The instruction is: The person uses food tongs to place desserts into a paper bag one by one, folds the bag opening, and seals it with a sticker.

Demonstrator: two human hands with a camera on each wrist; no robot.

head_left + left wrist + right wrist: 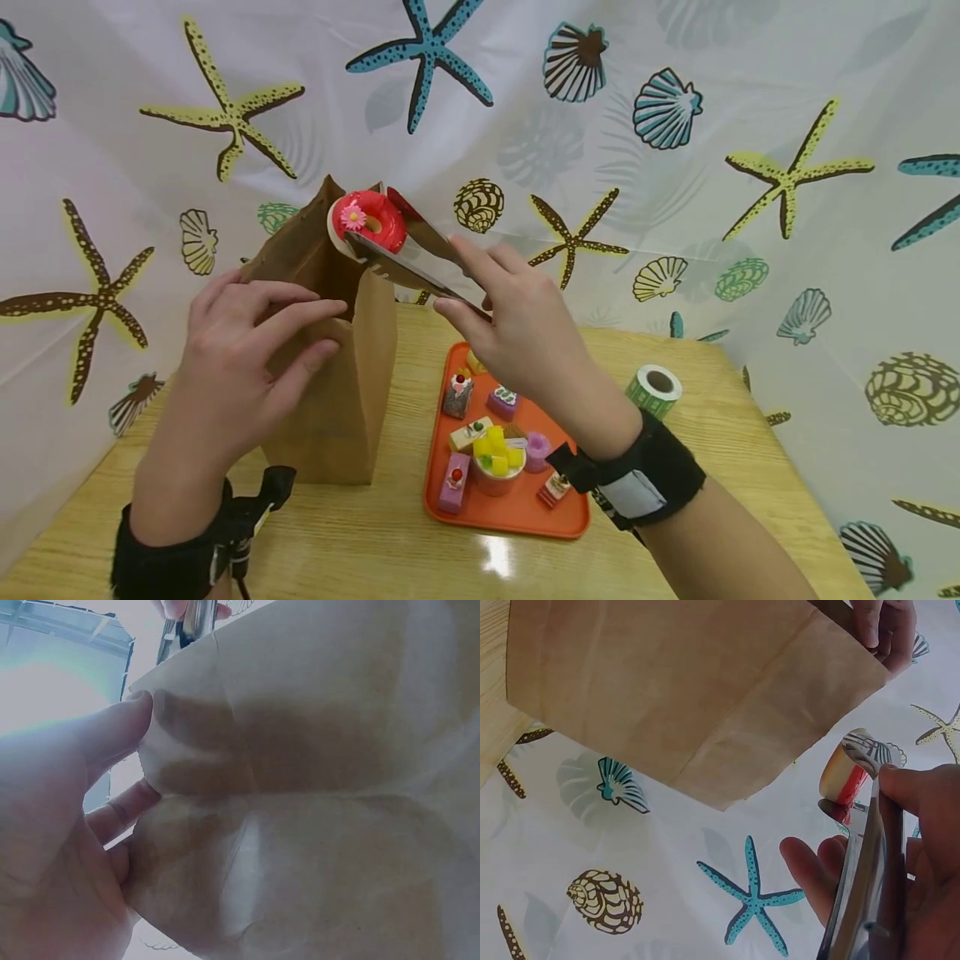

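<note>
A brown paper bag (322,425) stands upright at the left with its mouth open. My left hand (240,358) holds the bag's near rim; in the left wrist view the thumb (124,724) lies along the paper's edge. With my right hand (521,321) I grip metal tongs (423,279). Between the tong tips is a toy donut (390,223) with red icing and a pink flower, raised at the bag's mouth. In the right wrist view the donut (838,778) shows edge-on, beyond the bag's rim.
An orange tray (510,527) with several small toy cakes and a cup of yellow cubes (498,475) lies on the wooden table. Right of it stands a green-and-white roll (651,396). A patterned curtain (480,133) hangs behind the table.
</note>
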